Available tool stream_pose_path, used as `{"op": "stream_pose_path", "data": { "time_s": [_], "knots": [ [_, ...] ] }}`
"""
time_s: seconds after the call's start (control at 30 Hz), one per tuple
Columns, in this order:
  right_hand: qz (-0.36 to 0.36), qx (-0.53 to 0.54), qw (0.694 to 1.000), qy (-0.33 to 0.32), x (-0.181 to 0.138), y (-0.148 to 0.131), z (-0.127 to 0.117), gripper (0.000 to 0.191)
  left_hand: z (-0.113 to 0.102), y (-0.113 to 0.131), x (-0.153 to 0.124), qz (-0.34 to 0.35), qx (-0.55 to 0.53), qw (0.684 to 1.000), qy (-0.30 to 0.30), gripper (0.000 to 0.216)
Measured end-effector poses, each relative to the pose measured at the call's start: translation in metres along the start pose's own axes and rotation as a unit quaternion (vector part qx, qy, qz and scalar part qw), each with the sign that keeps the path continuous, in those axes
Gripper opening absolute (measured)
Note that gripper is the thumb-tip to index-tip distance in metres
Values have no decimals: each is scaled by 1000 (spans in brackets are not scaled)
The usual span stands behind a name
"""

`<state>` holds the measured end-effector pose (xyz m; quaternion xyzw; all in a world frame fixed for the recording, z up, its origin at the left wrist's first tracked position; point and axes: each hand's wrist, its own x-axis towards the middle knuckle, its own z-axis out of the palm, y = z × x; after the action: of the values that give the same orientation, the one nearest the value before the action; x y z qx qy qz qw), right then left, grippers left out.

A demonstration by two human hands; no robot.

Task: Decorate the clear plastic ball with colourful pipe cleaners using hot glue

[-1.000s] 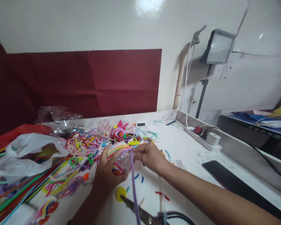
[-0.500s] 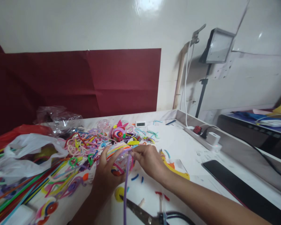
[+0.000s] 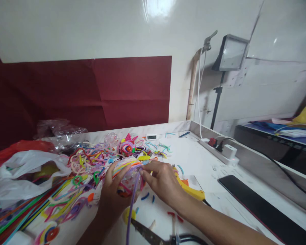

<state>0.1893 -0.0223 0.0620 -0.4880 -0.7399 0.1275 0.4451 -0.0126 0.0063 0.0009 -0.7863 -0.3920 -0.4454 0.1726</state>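
Note:
My left hand [image 3: 111, 195] is wrapped round a clear plastic ball [image 3: 129, 178] banded with coloured pipe cleaners, held just above the white table [image 3: 199, 163]. My right hand [image 3: 161, 180] pinches a purple pipe cleaner [image 3: 130, 211] against the ball's top; its free end hangs down toward me. A finished ball with pink spikes [image 3: 128, 146] sits behind, among the loose pieces.
A tangle of coloured pipe cleaners [image 3: 84, 163] and plastic bags [image 3: 22, 170] fill the left side. Scissors [image 3: 148, 233] lie near me, a yellow glue gun [image 3: 191, 190] beside my right wrist. A black phone [image 3: 244, 197], power strip [image 3: 219, 146] and lamp stand [image 3: 229, 54] are at right.
The purple pipe cleaner's hanging end has swung left. My right hand has slid slightly left on the ball, uncovering the yellow glue gun. The view shifted a little.

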Motion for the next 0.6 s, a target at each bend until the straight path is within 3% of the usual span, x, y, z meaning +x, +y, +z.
{"op": "stream_pose_path", "data": {
  "time_s": [0.13, 0.23, 0.4, 0.6],
  "knots": [
    [-120, -150, 981, 3, -6, 1, -4, 22, 0, 0, -1, -3, -5, 1000, -8, 69],
    [-198, -206, 958, 25, -8, 5, -5, 17, 0, 0, -3, -6, -10, 1000, -14, 72],
    [-262, -200, 942, 70, -11, 10, -6, 25, 0, 6, -4, -15, -35, 999, -7, 65],
    [-285, -164, 937, 117, -25, 5, -7, 25, -5, 14, -4, -3, -77, 997, 13, 61]
  ]
}}
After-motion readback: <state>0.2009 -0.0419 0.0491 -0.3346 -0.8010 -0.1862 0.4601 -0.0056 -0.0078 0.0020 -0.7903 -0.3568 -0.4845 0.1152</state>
